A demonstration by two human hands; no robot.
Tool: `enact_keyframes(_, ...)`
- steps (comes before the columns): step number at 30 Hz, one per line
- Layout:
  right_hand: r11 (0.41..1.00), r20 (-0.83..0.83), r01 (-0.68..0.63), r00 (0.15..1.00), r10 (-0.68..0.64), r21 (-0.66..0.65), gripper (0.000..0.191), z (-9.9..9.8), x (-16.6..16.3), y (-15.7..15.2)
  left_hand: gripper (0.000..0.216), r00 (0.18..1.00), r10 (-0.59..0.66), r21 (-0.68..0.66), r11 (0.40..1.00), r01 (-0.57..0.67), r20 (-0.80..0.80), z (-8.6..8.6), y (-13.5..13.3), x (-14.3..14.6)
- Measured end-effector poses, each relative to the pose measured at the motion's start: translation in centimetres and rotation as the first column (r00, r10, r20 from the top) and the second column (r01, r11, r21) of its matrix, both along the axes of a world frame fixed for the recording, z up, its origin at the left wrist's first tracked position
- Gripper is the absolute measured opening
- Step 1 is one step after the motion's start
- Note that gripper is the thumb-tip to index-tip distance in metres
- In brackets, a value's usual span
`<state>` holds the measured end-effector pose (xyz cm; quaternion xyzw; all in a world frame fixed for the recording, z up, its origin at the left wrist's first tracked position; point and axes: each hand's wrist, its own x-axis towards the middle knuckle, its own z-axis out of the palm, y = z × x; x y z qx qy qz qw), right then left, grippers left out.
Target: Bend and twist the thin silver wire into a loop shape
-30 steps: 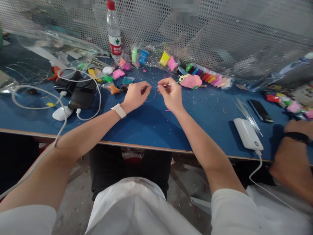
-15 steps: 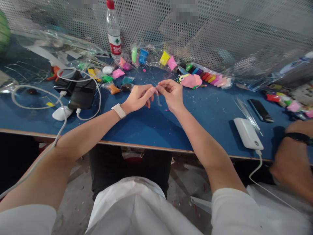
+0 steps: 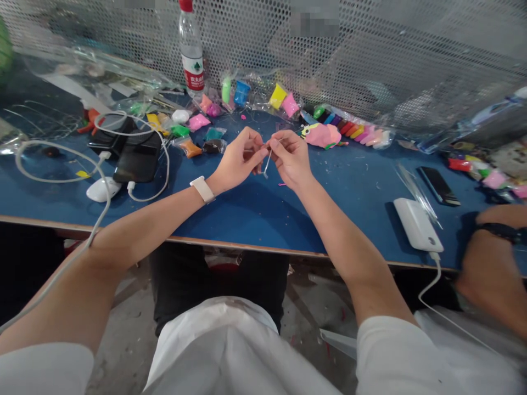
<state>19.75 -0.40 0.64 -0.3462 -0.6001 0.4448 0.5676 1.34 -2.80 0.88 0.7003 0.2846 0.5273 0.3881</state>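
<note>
My left hand (image 3: pixel 239 159), with a pale band at its wrist, and my right hand (image 3: pixel 293 159) meet fingertip to fingertip above the blue table (image 3: pixel 247 219). Both are closed in a pinch on a thin, clear whitish strip (image 3: pixel 267 165), whose loose end dangles between them. What the strip is cannot be made out, and its upper part is hidden by my fingers. Just behind my right hand lies a pink clay fish (image 3: pixel 321 135) with a white eye. Below the fingers a tiny pink looped piece (image 3: pixel 282 185) rests on the table.
Bagged clay such as a yellow packet (image 3: pixel 278 96) lines the mesh panel, beside a red-capped water bottle (image 3: pixel 192 55). Cables and a black phone (image 3: pixel 138 159) lie left. A white power bank (image 3: pixel 418 225) and another person's arm (image 3: pixel 494 263) are at right.
My hands have turned slightly and my left fingers have curled up more. The strip between them now hangs slanted and shows more plainly. The things on the table have stayed put.
</note>
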Motion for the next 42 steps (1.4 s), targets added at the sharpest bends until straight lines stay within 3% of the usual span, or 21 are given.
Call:
enact_keyframes(5,0.997,-0.091,-0.018,0.996,0.011,-0.074,0.068,-0.4,-0.4,0.2,0.018,0.993,0.119,0.066,0.991,-0.117,-0.023,0.3,0.0,-0.3)
enact_keyframes(10,0.990,-0.127,-0.046,0.992,0.028,-0.136,0.070,-0.1,-0.4,0.0,0.010,0.995,0.096,0.019,0.995,-0.096,0.010,0.2,0.2,-0.2)
enact_keyframes(22,0.983,-0.119,-0.105,0.989,0.088,-0.147,0.063,1.4,-0.5,-1.1,0.021,0.983,0.163,0.199,0.969,-0.145,-0.078,0.5,-0.1,-0.9)
enact_keyframes(28,0.993,-0.128,-0.023,0.992,0.008,-0.116,0.061,1.7,-0.5,-1.2,0.019,0.989,0.107,0.129,0.987,-0.093,-0.102,0.3,0.4,-1.0)
enact_keyframes(35,0.984,-0.141,-0.002,0.990,-0.023,-0.175,0.058,1.2,0.0,-0.5,0.013,0.999,0.025,0.046,0.999,-0.023,-0.040,-0.5,1.5,-1.0)
enact_keyframes(42,0.985,-0.099,-0.022,0.995,0.006,-0.168,0.058,1.1,0.2,-0.5,0.011,0.988,0.102,0.188,0.979,-0.078,-0.119,-0.3,1.2,-1.2)
